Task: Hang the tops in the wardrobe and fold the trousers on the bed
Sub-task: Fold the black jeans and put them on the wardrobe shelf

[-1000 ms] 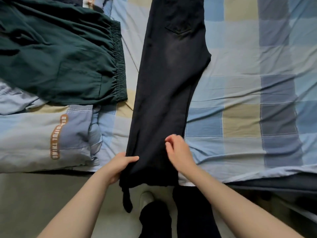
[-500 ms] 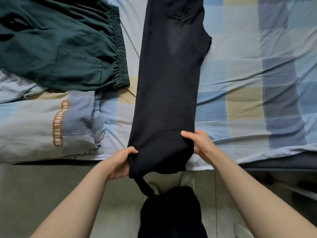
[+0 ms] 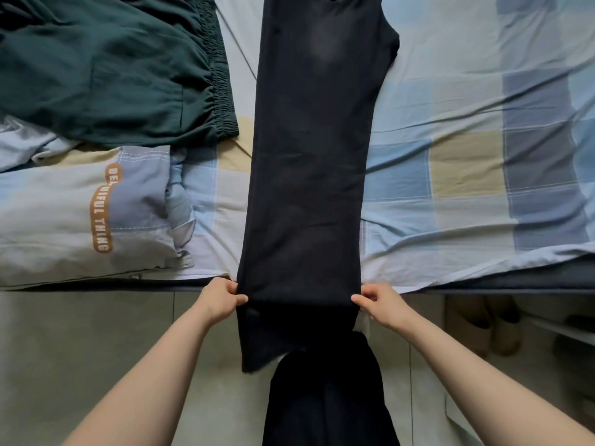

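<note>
Head view, left hand (image 3: 222, 300) and right hand (image 3: 381, 304) pinching black trousers (image 3: 309, 188) at bed (image 3: 467, 175) edge, hems apparently hanging off

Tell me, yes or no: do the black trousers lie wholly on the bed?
No: the black trousers hang past the bed edge.

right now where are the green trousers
In the head view the green trousers lie at the upper left of the bed, just left of the black trousers, above the lettered quilt.
</note>
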Demonstrator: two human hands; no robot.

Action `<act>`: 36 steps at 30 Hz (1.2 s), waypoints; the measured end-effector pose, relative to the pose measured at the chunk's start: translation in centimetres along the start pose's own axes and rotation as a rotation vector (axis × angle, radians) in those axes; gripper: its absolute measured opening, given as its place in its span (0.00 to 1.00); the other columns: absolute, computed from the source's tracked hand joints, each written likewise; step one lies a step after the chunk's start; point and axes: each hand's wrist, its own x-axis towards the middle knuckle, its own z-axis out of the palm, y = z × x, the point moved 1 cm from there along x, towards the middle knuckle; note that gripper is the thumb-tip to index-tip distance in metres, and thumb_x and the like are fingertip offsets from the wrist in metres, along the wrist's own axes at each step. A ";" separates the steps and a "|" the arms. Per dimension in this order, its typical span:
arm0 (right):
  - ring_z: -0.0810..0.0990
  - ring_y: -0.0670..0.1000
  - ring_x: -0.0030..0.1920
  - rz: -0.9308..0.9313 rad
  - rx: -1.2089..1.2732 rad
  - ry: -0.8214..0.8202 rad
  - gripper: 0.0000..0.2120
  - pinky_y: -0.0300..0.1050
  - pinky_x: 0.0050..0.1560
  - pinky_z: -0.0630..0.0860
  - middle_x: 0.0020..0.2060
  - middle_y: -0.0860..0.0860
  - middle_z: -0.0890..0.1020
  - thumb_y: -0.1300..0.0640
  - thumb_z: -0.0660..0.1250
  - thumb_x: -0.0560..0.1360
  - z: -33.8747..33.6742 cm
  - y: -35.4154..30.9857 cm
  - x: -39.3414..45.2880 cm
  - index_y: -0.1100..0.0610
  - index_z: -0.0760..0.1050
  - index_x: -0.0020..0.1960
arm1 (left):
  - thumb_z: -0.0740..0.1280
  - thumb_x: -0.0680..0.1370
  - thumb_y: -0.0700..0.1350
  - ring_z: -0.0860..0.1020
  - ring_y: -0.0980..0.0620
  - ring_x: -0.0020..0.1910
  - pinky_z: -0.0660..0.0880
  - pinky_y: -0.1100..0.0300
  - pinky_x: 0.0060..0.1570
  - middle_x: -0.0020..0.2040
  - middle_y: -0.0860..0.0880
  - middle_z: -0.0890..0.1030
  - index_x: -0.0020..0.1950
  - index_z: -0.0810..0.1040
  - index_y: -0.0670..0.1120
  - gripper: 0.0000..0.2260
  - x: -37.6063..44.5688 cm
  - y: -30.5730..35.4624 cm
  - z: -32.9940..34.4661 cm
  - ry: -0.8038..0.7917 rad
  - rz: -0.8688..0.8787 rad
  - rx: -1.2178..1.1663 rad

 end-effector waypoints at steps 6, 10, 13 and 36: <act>0.68 0.51 0.33 -0.061 -0.390 0.002 0.18 0.45 0.37 0.66 0.28 0.50 0.69 0.54 0.64 0.78 0.1 -1.1 0.5 0.54 0.65 0.31 | 0.71 0.73 0.39 0.68 0.51 0.32 0.63 0.58 0.34 0.31 0.50 0.72 0.30 0.75 0.43 0.12 -0.4 -0.9 1.0 0.258 0.025 -0.015; 0.79 0.56 0.50 -0.040 -0.575 0.239 0.11 0.47 0.43 0.72 0.46 0.53 0.81 0.48 0.60 0.79 0.1 -2.8 0.3 0.53 0.77 0.51 | 0.70 0.73 0.39 0.76 0.53 0.42 0.68 0.60 0.46 0.47 0.51 0.78 0.45 0.78 0.45 0.03 -1.5 -1.2 1.9 0.443 0.033 -0.095; 0.80 0.51 0.47 0.107 0.283 0.302 0.14 0.53 0.53 0.78 0.45 0.51 0.81 0.52 0.66 0.77 0.2 -4.3 1.5 0.58 0.76 0.58 | 0.72 0.72 0.41 0.78 0.51 0.45 0.72 0.56 0.50 0.47 0.51 0.81 0.52 0.77 0.47 0.10 -1.7 -0.9 2.1 0.521 0.052 -0.261; 0.82 0.42 0.47 0.106 0.216 -0.015 0.06 0.37 0.42 0.76 0.49 0.44 0.83 0.50 0.68 0.75 -0.2 2.0 -7.6 0.48 0.77 0.51 | 0.71 0.76 0.47 0.80 0.53 0.54 0.77 0.56 0.55 0.58 0.50 0.80 0.63 0.70 0.46 0.18 -8.1 -1.6 5.8 -0.114 0.045 -0.229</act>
